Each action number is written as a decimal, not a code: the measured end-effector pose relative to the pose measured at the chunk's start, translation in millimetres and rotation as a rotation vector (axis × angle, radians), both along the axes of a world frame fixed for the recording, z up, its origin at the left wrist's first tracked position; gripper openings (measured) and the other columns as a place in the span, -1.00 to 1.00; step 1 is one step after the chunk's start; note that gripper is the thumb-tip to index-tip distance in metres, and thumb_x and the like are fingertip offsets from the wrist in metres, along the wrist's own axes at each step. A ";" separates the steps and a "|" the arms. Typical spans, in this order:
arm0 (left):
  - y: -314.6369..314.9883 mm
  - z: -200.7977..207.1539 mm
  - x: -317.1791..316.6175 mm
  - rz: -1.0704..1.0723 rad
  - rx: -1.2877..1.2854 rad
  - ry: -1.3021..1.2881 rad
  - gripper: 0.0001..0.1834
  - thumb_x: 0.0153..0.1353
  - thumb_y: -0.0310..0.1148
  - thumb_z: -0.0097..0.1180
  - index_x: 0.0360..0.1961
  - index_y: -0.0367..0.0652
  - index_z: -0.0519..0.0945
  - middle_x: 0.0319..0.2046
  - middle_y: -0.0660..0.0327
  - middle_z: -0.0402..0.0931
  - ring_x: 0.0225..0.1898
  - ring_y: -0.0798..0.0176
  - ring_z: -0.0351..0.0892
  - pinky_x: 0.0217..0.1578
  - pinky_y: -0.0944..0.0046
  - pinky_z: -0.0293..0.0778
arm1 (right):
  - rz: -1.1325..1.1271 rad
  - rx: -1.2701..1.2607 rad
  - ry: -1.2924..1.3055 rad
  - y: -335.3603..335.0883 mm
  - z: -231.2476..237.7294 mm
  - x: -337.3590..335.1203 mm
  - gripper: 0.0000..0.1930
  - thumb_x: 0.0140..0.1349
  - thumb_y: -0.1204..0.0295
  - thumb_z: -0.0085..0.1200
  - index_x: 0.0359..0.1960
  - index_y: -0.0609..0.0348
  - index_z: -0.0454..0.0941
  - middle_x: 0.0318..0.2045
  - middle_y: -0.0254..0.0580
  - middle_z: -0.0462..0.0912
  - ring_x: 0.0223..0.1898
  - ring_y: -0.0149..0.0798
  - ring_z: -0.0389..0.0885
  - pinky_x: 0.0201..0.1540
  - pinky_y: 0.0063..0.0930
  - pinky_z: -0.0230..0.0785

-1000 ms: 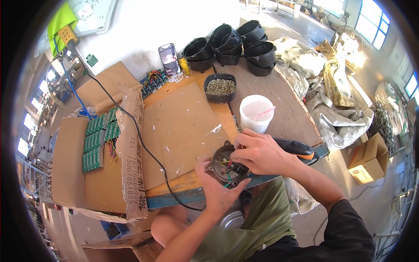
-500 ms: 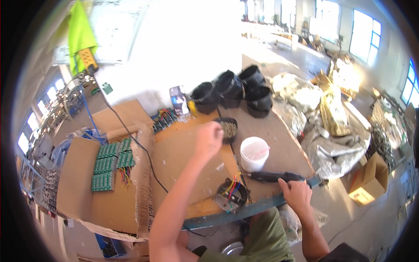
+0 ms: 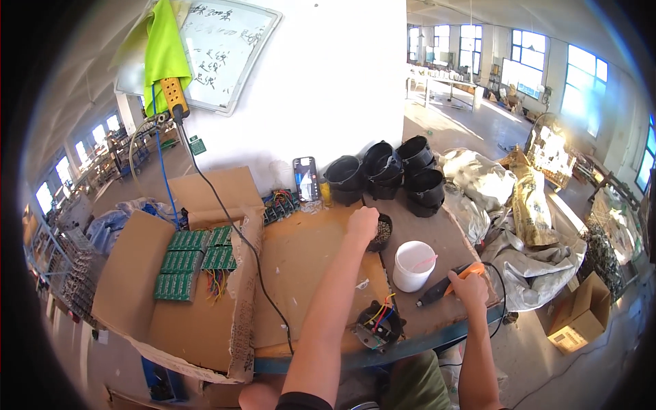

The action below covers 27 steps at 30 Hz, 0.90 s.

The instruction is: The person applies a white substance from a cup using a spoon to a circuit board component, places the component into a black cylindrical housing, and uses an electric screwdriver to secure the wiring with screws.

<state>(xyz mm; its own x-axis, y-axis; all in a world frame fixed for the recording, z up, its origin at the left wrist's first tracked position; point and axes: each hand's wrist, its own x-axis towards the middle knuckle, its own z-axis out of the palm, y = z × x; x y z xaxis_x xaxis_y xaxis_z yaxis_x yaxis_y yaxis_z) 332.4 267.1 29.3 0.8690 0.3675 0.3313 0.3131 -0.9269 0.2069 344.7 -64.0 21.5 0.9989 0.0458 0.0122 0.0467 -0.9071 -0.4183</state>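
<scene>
My left hand (image 3: 363,224) is at the left rim of a small black bowl (image 3: 385,236) of tiny metal pieces, likely screws. Its fingers are curled, and what they pinch, if anything, is hidden. My right hand (image 3: 470,290) is closed round the orange-and-black handle of a corded electric screwdriver (image 3: 434,292), whose tip points left over the table's right side. Between the hands, near the front edge, lies a round black housing (image 3: 378,326) with a metal plate and red, yellow and blue wires. A white plastic tub (image 3: 413,268) stands just beyond the screwdriver.
Several black round housings (image 3: 384,164) are stacked at the back, beside a propped phone (image 3: 306,179). An open cardboard box (image 3: 123,273) with green circuit boards (image 3: 179,268) stands left. A black cable (image 3: 239,236) hangs across its edge. Sacks (image 3: 526,266) lie to the right.
The view has shifted, so the table sits further right and lower. My right hand has gripped the screwdriver's handle and turned it. My left hand stays by the small bowl.
</scene>
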 end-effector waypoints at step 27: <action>-221.9 -1.6 -333.2 0.008 -2.388 -0.946 -0.77 0.42 -0.31 0.06 -0.15 -0.29 0.58 -0.34 0.17 0.53 -0.38 0.34 0.43 -0.42 0.44 0.35 | 0.437 2.063 0.123 -0.1 63.6 -178.9 -0.39 0.29 0.41 0.14 0.32 0.03 0.13 -0.31 -0.27 0.48 -0.34 -0.31 0.47 -0.19 -0.40 0.38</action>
